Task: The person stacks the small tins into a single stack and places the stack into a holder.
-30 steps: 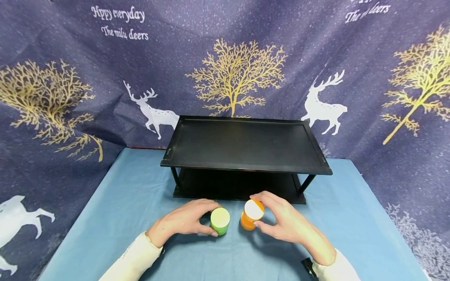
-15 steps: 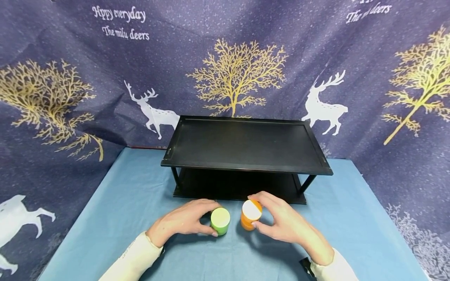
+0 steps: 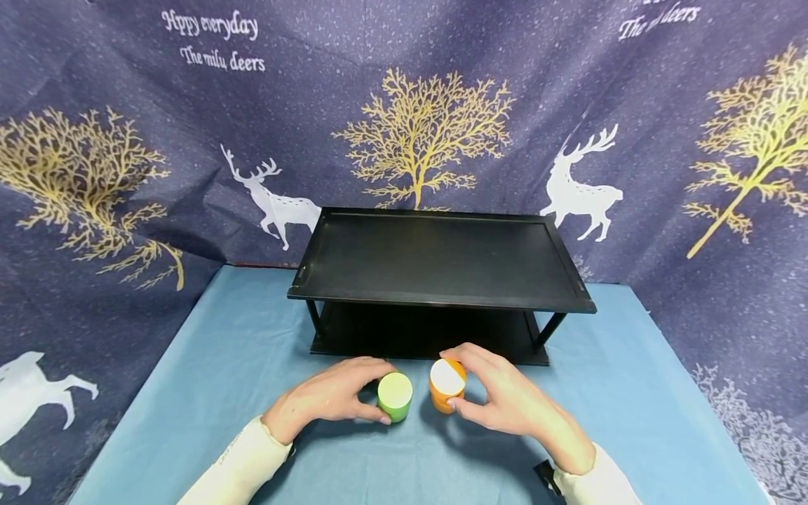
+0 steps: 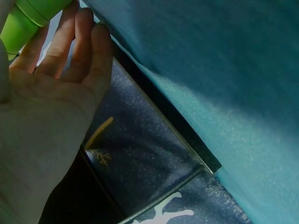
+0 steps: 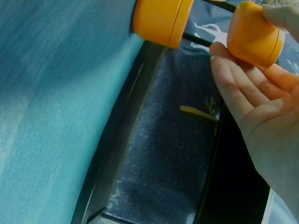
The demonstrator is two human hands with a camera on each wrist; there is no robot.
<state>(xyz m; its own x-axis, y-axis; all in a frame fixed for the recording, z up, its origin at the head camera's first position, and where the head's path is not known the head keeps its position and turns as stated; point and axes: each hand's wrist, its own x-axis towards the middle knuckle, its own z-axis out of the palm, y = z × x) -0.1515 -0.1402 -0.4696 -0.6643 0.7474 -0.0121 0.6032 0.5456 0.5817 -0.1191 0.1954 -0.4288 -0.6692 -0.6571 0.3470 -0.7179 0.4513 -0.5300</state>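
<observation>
In the head view my left hand (image 3: 334, 393) grips a green cup (image 3: 395, 397) in front of the shelf, thumb on the near side and fingers behind. The left wrist view shows the green cup (image 4: 21, 28) as a wide part and a tapered part, meeting at a seam. My right hand (image 3: 505, 396) pinches an orange cup (image 3: 447, 379) between thumb and fingers. Below it, a second orange cup (image 5: 161, 21) stands on the cloth. In the right wrist view, a gap separates this one from the held orange cup (image 5: 252, 32). Both cups' tops look pale from above.
A black two-tier shelf (image 3: 435, 259) stands behind both hands, its lower board (image 3: 404, 333) close to the fingertips. Blue cloth (image 3: 208, 393) covers the table. A dark fabric backdrop (image 3: 404, 42) with trees and deer hangs behind and at the sides.
My right hand has shifted slightly left with the held orange cup, bringing it more directly over the lower orange cup. The left hand and green cup have stayed put.
</observation>
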